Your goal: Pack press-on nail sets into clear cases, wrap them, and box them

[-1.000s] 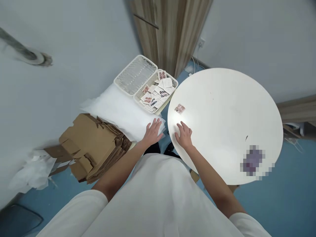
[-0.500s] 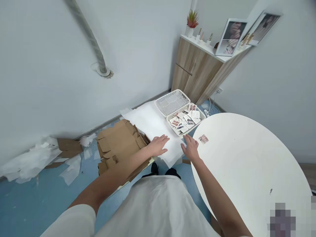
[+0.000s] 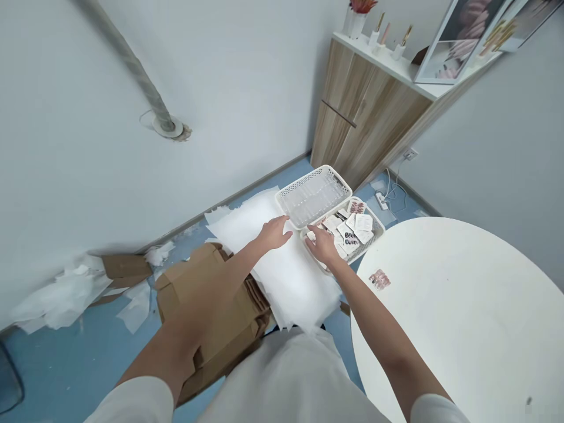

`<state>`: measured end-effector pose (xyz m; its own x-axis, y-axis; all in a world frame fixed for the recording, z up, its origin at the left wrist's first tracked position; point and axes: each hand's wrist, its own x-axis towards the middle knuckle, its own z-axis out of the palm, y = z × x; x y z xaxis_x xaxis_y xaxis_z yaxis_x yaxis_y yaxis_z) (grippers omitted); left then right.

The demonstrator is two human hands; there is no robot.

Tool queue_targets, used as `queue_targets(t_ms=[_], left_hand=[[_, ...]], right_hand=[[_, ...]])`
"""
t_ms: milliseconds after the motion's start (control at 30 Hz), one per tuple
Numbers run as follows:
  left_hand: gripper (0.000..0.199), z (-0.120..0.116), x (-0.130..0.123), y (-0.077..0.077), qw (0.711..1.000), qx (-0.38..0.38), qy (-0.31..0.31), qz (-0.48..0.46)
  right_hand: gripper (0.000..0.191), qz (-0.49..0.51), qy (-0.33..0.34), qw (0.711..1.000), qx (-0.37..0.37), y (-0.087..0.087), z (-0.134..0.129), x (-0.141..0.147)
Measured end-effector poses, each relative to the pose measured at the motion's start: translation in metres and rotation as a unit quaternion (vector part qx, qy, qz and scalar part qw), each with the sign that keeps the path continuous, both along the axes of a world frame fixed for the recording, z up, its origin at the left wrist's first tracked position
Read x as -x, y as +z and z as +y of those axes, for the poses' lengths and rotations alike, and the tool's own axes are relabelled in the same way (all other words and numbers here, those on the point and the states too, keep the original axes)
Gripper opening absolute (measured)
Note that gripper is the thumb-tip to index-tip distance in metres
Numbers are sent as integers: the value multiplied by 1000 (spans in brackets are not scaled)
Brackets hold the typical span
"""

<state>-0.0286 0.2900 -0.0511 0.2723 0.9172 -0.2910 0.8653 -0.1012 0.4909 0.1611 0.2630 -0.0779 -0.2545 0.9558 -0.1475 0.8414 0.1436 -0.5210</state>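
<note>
Two white baskets stand side by side on white sheets. Clear plastic pieces fill the back basket (image 3: 314,197); the front basket (image 3: 379,228) holds cards (image 3: 351,238) with nail sets on them. My left hand (image 3: 274,232) is over the sheets (image 3: 291,282), beside the near left corner of the back basket, fingers apart and holding nothing. Above the left end of the front basket is my right hand (image 3: 322,244), its fingers spread with nothing seen in them. Whether its fingertips touch the cards cannot be made out.
A round white table (image 3: 458,305) at the right bears a small nail set (image 3: 379,279). Flattened cardboard (image 3: 189,282) lies left of the sheets. Behind the baskets stands a wooden cabinet (image 3: 365,111), with a power strip (image 3: 381,201) on the floor beside it.
Both hands have moved forward; the right one is now over the front basket. The view has shifted closer to the baskets and cabinet.
</note>
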Motion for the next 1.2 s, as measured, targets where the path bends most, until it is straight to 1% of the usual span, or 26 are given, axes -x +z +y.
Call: queue_targets(t_ms=[100,200,300,400,467,533,633,767,867,1033,1100,1200], left_hand=[[49,40,-1,-17,999,-3,36,8],[44,70,0,-36,997,-20,66,34],[42,91,-1,-50,994,-22,83,67],[47,101,-5,-57,993,-8,75,95],[51,104,-9,-60,991,2,68,111],[53,105,-11,-62,989,11,67,129],[54,106,-13,-62,986,18,63,155],[47,107,-13,-61,983,20,37,178],[46,108,-12,-61,983,19,35,180],[55,104,-7,-60,989,18,62,134],[55,102,-3,-57,991,-1,80,103],[50,95,2,-49,992,-38,104,51]], right_hand=[[42,4,14,1000,5,-11,36,12],[41,-3,32,999,5,-24,63,24],[38,-23,55,998,13,-36,79,36],[37,-40,72,996,20,-45,86,47],[38,-44,68,997,20,-49,89,52],[38,-41,48,998,24,-51,91,56],[38,-40,26,997,54,-52,94,60],[33,-69,46,994,69,-50,97,65],[31,-93,62,991,78,-49,100,68],[36,-82,59,991,85,-45,101,67],[38,-58,50,995,68,-41,97,65],[39,-12,37,999,36,-31,88,60]])
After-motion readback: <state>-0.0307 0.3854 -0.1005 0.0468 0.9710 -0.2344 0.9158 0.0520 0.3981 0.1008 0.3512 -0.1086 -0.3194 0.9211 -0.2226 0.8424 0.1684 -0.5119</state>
